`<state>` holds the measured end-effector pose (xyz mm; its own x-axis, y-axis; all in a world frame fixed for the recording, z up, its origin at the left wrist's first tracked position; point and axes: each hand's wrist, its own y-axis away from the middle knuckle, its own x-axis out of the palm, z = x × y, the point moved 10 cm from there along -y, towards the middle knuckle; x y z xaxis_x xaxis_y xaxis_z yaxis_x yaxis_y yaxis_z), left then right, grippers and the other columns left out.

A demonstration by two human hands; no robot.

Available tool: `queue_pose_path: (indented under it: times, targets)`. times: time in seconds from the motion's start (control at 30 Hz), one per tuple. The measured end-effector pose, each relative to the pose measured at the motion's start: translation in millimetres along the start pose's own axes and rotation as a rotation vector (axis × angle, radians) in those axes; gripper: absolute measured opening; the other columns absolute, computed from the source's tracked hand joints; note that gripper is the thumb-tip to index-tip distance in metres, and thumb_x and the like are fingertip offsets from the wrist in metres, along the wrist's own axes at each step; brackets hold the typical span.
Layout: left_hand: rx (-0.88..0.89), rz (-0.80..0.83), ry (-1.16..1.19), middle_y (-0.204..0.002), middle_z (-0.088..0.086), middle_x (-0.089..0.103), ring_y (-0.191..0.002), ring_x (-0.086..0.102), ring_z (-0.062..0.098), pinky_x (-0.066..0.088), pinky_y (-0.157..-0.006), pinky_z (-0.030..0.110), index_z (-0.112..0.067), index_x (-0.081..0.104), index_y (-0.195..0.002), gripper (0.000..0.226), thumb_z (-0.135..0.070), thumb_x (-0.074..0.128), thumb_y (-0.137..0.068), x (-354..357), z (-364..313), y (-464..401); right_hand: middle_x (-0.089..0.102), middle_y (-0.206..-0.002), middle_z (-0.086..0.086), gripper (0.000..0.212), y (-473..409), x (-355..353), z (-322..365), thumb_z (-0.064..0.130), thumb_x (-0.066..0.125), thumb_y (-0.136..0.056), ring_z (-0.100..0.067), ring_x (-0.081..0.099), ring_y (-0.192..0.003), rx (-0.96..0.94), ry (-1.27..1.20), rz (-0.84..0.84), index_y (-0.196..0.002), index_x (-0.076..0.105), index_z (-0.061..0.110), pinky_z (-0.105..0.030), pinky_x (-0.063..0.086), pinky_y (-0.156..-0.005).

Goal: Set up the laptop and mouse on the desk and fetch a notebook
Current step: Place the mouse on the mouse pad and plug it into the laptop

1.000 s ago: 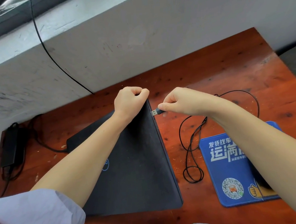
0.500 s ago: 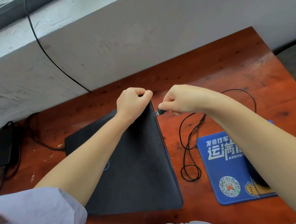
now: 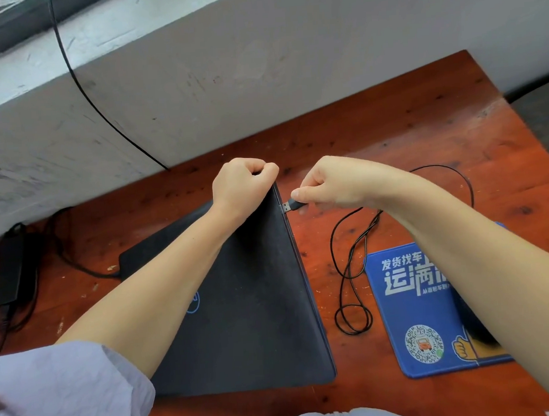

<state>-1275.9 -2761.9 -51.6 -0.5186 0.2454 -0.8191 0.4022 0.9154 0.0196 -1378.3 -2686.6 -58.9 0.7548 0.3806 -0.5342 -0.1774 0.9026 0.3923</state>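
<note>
Bright, even daylight; soft shadows; wide-angle edge distortion.

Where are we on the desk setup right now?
Done: closed laptop lies on the desk; mouse pad is out. In hand: left hand grips the laptop's far corner; right hand holds the USB plug at its side edge. Left: plug in; no notebook visible.
</note>
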Motion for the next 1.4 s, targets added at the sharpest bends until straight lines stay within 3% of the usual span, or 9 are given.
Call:
queue_pose_path:
  times: [0.2,0.33,0.5,0.83,1.0,1.07,1.2,1.27,1.4]
  targets:
    - [-0.022,-0.007,0.002,-0.04,-0.003,0.025,-0.045,0.023,0.013,0.022,-0.048,0.027,-0.018,0.023,-0.046,0.041,-0.027,0.047,-0.078,-2,4,0,0.052,-0.051,0.005,0.036,0,0,-9,0.037,0.055,-0.089,-0.007,0.037,-0.04,-0.007,-0.152,0.008,-0.06,0.063,0.016,-0.021,0.034,-0.048]
    - [-0.028,-0.009,0.014,-0.041,-0.002,0.023,-0.045,0.022,0.013,0.021,-0.048,0.029,-0.019,0.022,-0.044,0.039,-0.029,0.045,-0.074,-4,4,-1,0.069,-0.066,0.009,0.013,5,-11,-8,0.022,0.063,-0.086,0.003,0.05,-0.048,-0.095,-0.348,-0.009,-0.092,0.074,0.021,-0.009,0.038,-0.048]
    - [-0.029,0.002,0.023,-0.039,-0.004,0.024,-0.044,0.023,0.012,0.022,-0.048,0.027,-0.02,0.025,-0.041,0.041,-0.027,0.046,-0.075,-2,5,-1,0.073,-0.095,0.008,0.022,9,-7,-5,0.012,0.065,-0.082,-0.001,0.065,-0.088,-0.196,-0.251,-0.081,-0.096,0.071,0.027,-0.013,0.047,-0.08]
    - [-0.032,-0.007,0.043,-0.051,0.001,0.028,-0.052,0.027,0.014,0.026,-0.052,0.029,-0.016,0.034,-0.048,0.031,-0.029,0.044,-0.073,-5,5,0,0.069,-0.091,0.013,0.022,17,-8,10,0.019,0.065,-0.083,0.011,0.055,-0.07,-0.226,-0.026,-0.266,-0.101,0.071,0.03,0.0,0.036,-0.068]
    - [-0.027,0.004,0.036,-0.047,-0.003,0.026,-0.049,0.026,0.013,0.026,-0.051,0.028,-0.017,0.032,-0.046,0.034,-0.029,0.045,-0.075,-1,5,-1,0.071,-0.108,0.001,0.026,22,-5,21,0.018,0.06,-0.087,-0.01,0.061,-0.089,-0.256,0.146,-0.327,-0.11,0.068,0.023,-0.022,0.046,-0.085]
    - [-0.025,0.004,0.034,-0.047,-0.003,0.025,-0.049,0.025,0.012,0.025,-0.05,0.028,-0.017,0.031,-0.046,0.034,-0.029,0.045,-0.075,1,5,-2,0.07,-0.11,0.0,0.026,20,-4,21,0.019,0.06,-0.087,-0.011,0.061,-0.093,-0.252,0.149,-0.31,-0.112,0.067,0.023,-0.022,0.046,-0.086]
    - [-0.038,-0.008,0.017,-0.044,-0.003,0.024,-0.046,0.023,0.011,0.023,-0.048,0.028,-0.016,0.029,-0.046,0.034,-0.031,0.044,-0.073,2,6,-2,0.071,-0.107,0.007,0.023,13,-7,8,0.022,0.065,-0.084,0.005,0.05,-0.085,-0.232,0.066,-0.207,-0.105,0.07,0.029,0.001,0.032,-0.07]
    - [-0.047,-0.014,0.007,-0.041,-0.004,0.024,-0.045,0.023,0.012,0.022,-0.048,0.028,-0.017,0.028,-0.045,0.035,-0.031,0.044,-0.073,1,8,-2,0.071,-0.104,0.01,0.022,12,-7,3,0.022,0.066,-0.083,0.008,0.052,-0.087,-0.22,-0.021,-0.2,-0.104,0.071,0.03,0.006,0.032,-0.072]
    - [-0.047,-0.021,0.006,-0.043,-0.003,0.026,-0.047,0.025,0.012,0.027,-0.051,0.023,-0.015,0.032,-0.047,0.033,-0.03,0.044,-0.074,-1,9,-3,0.071,-0.104,0.009,0.023,16,-4,2,0.019,0.066,-0.084,0.007,0.055,-0.083,-0.242,-0.089,-0.293,-0.106,0.07,0.026,-0.004,0.038,-0.078]
